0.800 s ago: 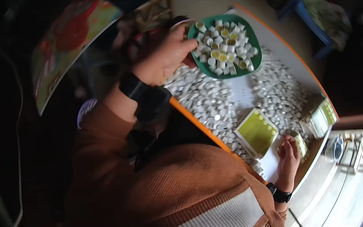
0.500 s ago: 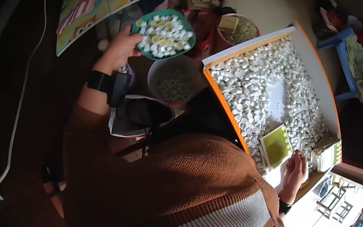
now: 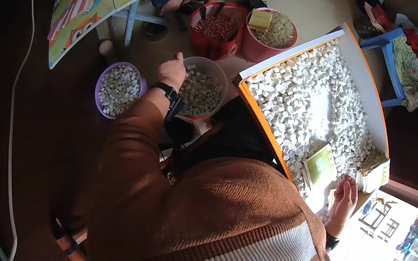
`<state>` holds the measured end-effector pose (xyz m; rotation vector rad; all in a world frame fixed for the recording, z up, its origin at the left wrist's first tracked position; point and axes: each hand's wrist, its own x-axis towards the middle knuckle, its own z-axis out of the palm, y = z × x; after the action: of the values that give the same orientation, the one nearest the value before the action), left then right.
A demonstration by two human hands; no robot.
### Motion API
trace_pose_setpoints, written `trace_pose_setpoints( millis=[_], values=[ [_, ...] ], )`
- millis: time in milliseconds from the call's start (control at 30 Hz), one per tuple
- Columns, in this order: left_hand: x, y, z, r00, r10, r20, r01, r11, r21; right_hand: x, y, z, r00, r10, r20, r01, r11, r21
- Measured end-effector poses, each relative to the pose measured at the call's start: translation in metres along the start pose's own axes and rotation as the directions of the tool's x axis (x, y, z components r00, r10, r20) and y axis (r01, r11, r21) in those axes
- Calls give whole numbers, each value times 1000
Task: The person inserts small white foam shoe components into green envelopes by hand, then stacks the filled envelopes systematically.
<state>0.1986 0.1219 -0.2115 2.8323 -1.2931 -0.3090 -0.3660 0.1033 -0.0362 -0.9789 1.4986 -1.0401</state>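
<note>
My left hand (image 3: 173,73) is at the left rim of a pale bucket (image 3: 222,78), thumb stretched out. Its other fingers are hidden, so their hold cannot be told. Small white cap-like pieces (image 3: 198,93) lie inside the bucket. My right hand (image 3: 343,201) is at the near end of an orange-edged tray (image 3: 266,128), fingers curled together; anything between them is too small to make out. Many small white cylindrical pieces (image 3: 290,100) fill the tray. A green-and-white card stack (image 3: 320,166) lies on them, just beyond my right hand.
A purple bowl (image 3: 100,104) of similar pieces stands left of the bucket. Beyond are a red bag (image 3: 232,48) and a pink bucket (image 3: 258,51) with a yellow block. A colourful tabletop (image 3: 96,13) is at upper left, a blue stool (image 3: 390,59) at right.
My left hand has moved down and right to the bucket. The green dish of white pieces it held is out of sight. My right hand has barely shifted.
</note>
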Motion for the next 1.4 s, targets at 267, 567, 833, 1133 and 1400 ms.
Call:
trace_pose_setpoints(
  millis=[267,567,833,1133,1400],
  values=[
    [-5,-17,-61,992,-124,-10,120,975,-185,-7,-3,0,998,-37,-60,26,986,-165],
    [-76,9,-159,971,158,181,146,205,-968,7,35,-14,999,-32,41,36,993,-111],
    [-92,190,-186,625,728,281,261,145,-954,4,47,-22,996,-49,76,58,990,-128],
    [-79,412,-136,491,799,347,169,304,-938,2,52,-33,997,-77,-1,77,997,0],
    [-3,425,-60,542,810,-224,-745,340,-574,0,57,-47,993,-83,-82,79,996,-48]
  ],
)
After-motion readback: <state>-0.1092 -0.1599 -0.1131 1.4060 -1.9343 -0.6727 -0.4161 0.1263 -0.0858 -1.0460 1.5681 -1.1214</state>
